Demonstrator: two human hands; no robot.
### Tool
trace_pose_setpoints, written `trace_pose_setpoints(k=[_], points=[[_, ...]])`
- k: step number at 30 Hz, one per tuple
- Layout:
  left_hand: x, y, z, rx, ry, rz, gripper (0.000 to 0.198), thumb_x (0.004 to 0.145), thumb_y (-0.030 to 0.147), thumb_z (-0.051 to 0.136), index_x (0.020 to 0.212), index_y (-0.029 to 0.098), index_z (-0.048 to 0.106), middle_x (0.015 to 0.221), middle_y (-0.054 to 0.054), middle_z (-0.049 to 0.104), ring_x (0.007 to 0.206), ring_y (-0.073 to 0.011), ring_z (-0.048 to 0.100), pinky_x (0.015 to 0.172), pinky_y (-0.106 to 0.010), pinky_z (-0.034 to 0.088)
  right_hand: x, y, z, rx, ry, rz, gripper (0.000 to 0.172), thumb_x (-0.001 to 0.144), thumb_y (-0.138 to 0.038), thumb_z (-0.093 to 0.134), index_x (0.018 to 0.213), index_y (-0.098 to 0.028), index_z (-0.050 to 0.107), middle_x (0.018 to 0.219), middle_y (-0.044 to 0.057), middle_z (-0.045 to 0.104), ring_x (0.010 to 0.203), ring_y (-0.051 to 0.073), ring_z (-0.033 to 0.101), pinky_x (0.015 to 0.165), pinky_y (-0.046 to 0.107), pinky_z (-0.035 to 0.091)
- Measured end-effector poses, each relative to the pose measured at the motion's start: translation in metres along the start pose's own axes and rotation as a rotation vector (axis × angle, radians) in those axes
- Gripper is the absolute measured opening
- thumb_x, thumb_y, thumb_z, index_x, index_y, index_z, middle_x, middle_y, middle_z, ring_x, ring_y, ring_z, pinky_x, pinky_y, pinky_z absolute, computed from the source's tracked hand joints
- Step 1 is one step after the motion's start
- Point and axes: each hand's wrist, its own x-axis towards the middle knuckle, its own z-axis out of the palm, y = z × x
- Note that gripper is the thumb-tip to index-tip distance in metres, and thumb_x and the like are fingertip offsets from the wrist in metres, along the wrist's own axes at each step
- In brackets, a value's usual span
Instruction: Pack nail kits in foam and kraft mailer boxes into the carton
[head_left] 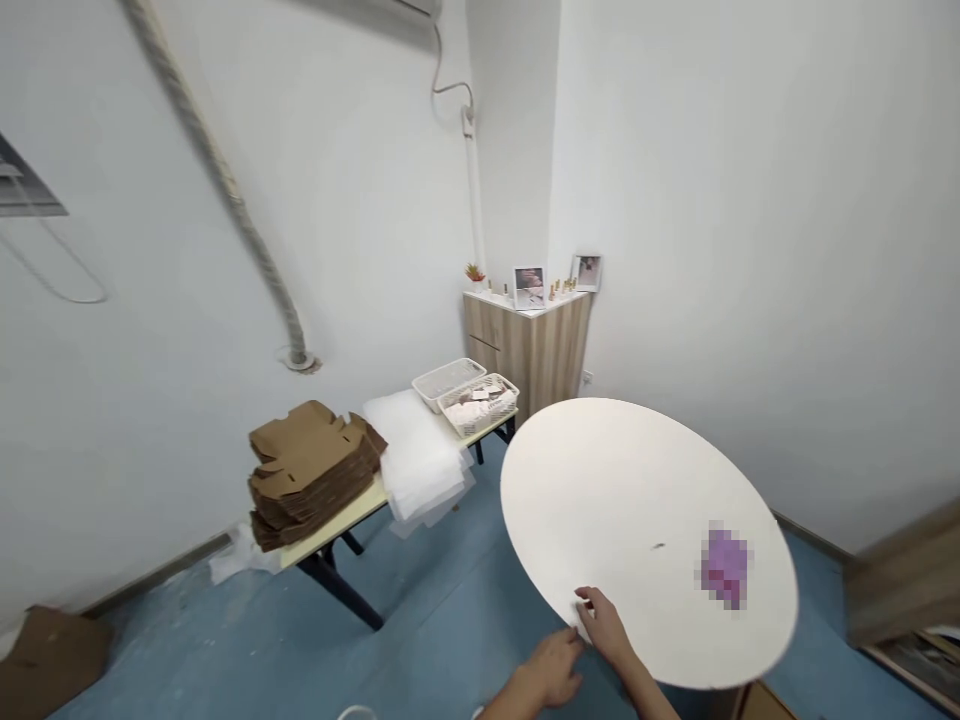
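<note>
One smooth white oval desk (600,480) stands before me, its near rim under my right hand (601,624), fingers narrowly curled; my left hand (556,668), fingers bent, is just beside it at the edge. I cannot tell whether either pinches anything. Well to their right, a blurred purple patch (726,556) shows on the desk. Brown flattened cardboard boxes (319,475) are piled up on another desk, probably to save room; translucent white sheets (416,455) overhang its side, apparently being too wide for it.
</note>
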Motion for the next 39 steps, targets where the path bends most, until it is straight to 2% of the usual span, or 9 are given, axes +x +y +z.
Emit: trace_pose_setpoints(k=[4, 8, 11, 14, 17, 21, 28, 35, 39], points=[[-0.048, -0.058, -0.077, -0.071, 0.140, -0.132, 0.052, 0.083, 0.024, 0.052, 0.134, 0.019, 0.054, 0.144, -0.012, 0.051, 0.134, -0.0275, 0.046, 0.114, -0.041, 0.034, 0.054, -0.040, 0.030, -0.086, -0.051, -0.001, 0.033, 0.076, -0.030, 0.045, 0.094, -0.019, 0.070, 0.100, 0.010, 0.073, 0.092, 0.023, 0.068, 0.087, 0.034, 0.051], [-0.087, -0.123, -0.159, -0.117, 0.288, -0.280, 0.048, 0.087, 0.028, 0.048, 0.134, 0.021, 0.055, 0.141, -0.010, 0.054, 0.131, -0.0265, 0.049, 0.112, -0.043, 0.036, 0.116, -0.103, 0.049, -0.164, -0.144, -0.064, 0.031, 0.079, -0.030, 0.045, 0.092, -0.020, 0.070, 0.097, 0.009, 0.074, 0.090, 0.023, 0.068, 0.083, 0.032, 0.050], [-0.102, -0.167, -0.208, -0.119, 0.411, -0.342, 0.047, 0.090, 0.031, 0.043, 0.134, 0.018, 0.054, 0.142, -0.012, 0.053, 0.131, -0.0274, 0.048, 0.113, -0.045, 0.035, 0.168, -0.155, 0.067, -0.182, -0.172, -0.140, 0.031, 0.081, -0.030, 0.044, 0.095, -0.019, 0.070, 0.098, 0.009, 0.073, 0.088, 0.022, 0.067, 0.081, 0.032, 0.049], [-0.104, -0.208, -0.246, -0.129, 0.538, -0.371, 0.046, 0.091, 0.034, 0.042, 0.133, 0.019, 0.055, 0.140, -0.011, 0.055, 0.130, -0.0260, 0.050, 0.112, -0.043, 0.036, 0.224, -0.200, 0.089, -0.177, -0.201, -0.204, 0.029, 0.081, -0.029, 0.046, 0.095, -0.021, 0.070, 0.098, 0.007, 0.073, 0.089, 0.021, 0.066, 0.081, 0.031, 0.049], [-0.093, -0.249, -0.278, -0.109, 0.653, -0.367, 0.045, 0.090, 0.031, 0.042, 0.131, 0.020, 0.056, 0.136, -0.009, 0.058, 0.126, -0.0228, 0.053, 0.111, -0.040, 0.038, 0.284, -0.234, 0.112, -0.172, -0.230, -0.237, 0.028, 0.080, -0.029, 0.050, 0.096, -0.020, 0.071, 0.098, 0.007, 0.073, 0.090, 0.022, 0.067, 0.081, 0.032, 0.049], [-0.060, -0.301, -0.325, -0.056, 0.770, -0.400, 0.044, 0.088, 0.029, 0.043, 0.129, 0.022, 0.057, 0.135, -0.006, 0.060, 0.126, -0.0219, 0.053, 0.111, -0.042, 0.039, 0.369, -0.269, 0.137, -0.204, -0.279, -0.303, 0.026, 0.080, -0.027, 0.052, 0.097, -0.019, 0.071, 0.096, 0.007, 0.073, 0.089, 0.023, 0.067, 0.080, 0.032, 0.049], [0.003, -0.362, -0.412, -0.027, 0.813, -0.518, 0.050, 0.090, 0.031, 0.041, 0.137, 0.016, 0.049, 0.147, -0.011, 0.047, 0.138, -0.0234, 0.040, 0.115, -0.043, 0.033, 0.508, -0.334, 0.174, -0.370, -0.327, -0.441, 0.032, 0.082, -0.022, 0.054, 0.111, -0.016, 0.067, 0.110, 0.011, 0.069, 0.102, 0.024, 0.063, 0.089, 0.033, 0.045], [0.044, -0.398, -0.481, 0.075, 0.810, -0.594, 0.057, 0.093, 0.031, 0.038, 0.148, 0.016, 0.032, 0.159, -0.012, 0.025, 0.147, -0.0271, 0.020, 0.116, -0.049, 0.026, 0.594, -0.387, 0.232, -0.616, -0.397, -0.660, 0.050, 0.077, -0.016, 0.062, 0.126, -0.012, 0.057, 0.125, 0.015, 0.059, 0.119, 0.028, 0.050, 0.104, 0.039, 0.036], [0.063, -0.411, -0.504, 0.238, 0.770, -0.569, 0.059, 0.094, 0.030, 0.036, 0.151, 0.020, 0.026, 0.160, -0.009, 0.022, 0.148, -0.0287, 0.015, 0.117, -0.057, 0.017, 0.625, -0.400, 0.262, -0.667, -0.513, -0.733, 0.066, 0.069, -0.017, 0.071, 0.132, -0.017, 0.052, 0.136, 0.015, 0.053, 0.126, 0.031, 0.044, 0.105, 0.044, 0.036]])
